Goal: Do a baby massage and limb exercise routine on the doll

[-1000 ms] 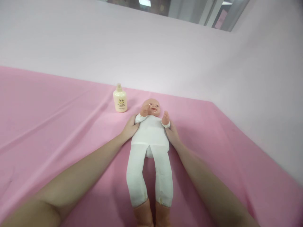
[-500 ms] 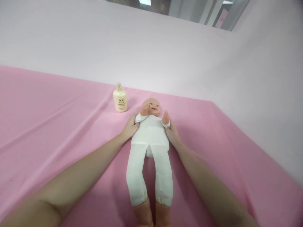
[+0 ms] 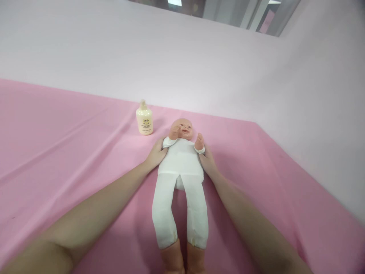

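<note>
A baby doll [image 3: 181,158] with a white cloth body lies face up on the pink cloth, its head away from me and its feet at the bottom edge of the view. My left hand [image 3: 156,153] grips the doll's left-of-view side, the thumb against the torso below its raised arm. On the opposite side, my right hand [image 3: 208,159] holds the torso under the other arm. Most fingers of both hands are hidden behind the doll.
A cream pump bottle [image 3: 145,121] with a dark printed label stands upright beyond my left hand. The creased pink cloth [image 3: 94,129] covers the surface up to a pale wall [image 3: 171,64]. A window [image 3: 228,13] shows at the top.
</note>
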### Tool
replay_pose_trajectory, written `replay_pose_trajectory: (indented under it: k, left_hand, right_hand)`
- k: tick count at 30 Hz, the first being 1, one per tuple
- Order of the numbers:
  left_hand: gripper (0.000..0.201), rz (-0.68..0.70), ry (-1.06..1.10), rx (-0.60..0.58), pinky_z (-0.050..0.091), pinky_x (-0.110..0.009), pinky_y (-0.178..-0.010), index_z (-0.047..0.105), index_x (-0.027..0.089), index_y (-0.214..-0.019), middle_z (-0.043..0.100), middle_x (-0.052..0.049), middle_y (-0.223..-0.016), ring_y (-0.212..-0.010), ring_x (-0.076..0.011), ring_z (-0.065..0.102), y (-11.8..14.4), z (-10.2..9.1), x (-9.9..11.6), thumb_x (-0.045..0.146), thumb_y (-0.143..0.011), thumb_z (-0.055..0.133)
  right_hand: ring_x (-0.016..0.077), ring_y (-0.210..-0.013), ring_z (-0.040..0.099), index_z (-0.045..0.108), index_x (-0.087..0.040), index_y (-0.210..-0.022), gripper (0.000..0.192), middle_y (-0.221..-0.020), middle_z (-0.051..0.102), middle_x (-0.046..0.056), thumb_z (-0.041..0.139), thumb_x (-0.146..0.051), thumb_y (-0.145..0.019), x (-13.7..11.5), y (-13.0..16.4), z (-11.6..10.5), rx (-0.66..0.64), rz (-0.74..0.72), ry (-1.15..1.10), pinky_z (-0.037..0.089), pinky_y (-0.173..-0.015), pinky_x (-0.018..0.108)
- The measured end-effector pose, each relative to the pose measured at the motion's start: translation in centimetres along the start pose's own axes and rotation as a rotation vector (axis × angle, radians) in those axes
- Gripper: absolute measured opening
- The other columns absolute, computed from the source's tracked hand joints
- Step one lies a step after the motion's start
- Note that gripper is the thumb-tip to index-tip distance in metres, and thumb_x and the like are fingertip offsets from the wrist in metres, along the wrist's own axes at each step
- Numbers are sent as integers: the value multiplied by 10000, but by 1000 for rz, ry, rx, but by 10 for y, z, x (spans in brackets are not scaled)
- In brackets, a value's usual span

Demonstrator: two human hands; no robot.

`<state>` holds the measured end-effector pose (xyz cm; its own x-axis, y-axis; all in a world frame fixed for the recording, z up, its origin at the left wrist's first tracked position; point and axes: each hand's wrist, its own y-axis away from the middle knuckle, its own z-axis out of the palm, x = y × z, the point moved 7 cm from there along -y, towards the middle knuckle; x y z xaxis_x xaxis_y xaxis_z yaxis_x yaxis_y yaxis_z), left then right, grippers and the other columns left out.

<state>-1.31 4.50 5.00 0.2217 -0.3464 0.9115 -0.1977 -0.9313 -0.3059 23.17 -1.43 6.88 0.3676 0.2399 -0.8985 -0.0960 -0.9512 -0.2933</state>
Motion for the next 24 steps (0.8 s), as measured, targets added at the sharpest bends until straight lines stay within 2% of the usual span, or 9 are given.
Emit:
replay_pose_trajectory:
  k: [9, 17, 24]
  left_hand:
    - [485, -1, 2, 6, 496, -472, -1120, 581, 194, -1378, 665, -104, -1387, -1284, -302, 620, 0, 0, -1, 168, -895, 569]
    - [485, -7, -36, 18, 461, -498, -1142, 569, 182, -1370, 657, -118, -1386, -1295, -310, 605, -2, -1, -5, 155, -886, 560]
    - [488, 29, -52, 17, 455, -497, -1151, 568, 178, -1364, 664, -121, -1365, -1289, -304, 606, -4, -1, -4, 129, -879, 549]
  right_hand:
    - [308, -1406, 582, 562, -284, -1462, 555, -1459, 667, 88, 620, -435, -931, 2, 0, -1, 11, 30, -43, 449, -1210, 533]
    - [305, -1448, 546, 524, -304, -1505, 593, -1459, 665, 73, 613, -429, -931, 3, -1, -1, -3, -2, -29, 425, -1236, 537]
    - [309, -1363, 601, 588, -269, -1413, 525, -1449, 659, 87, 603, -333, -892, 14, -4, -3, 32, 35, -31, 461, -1191, 523]
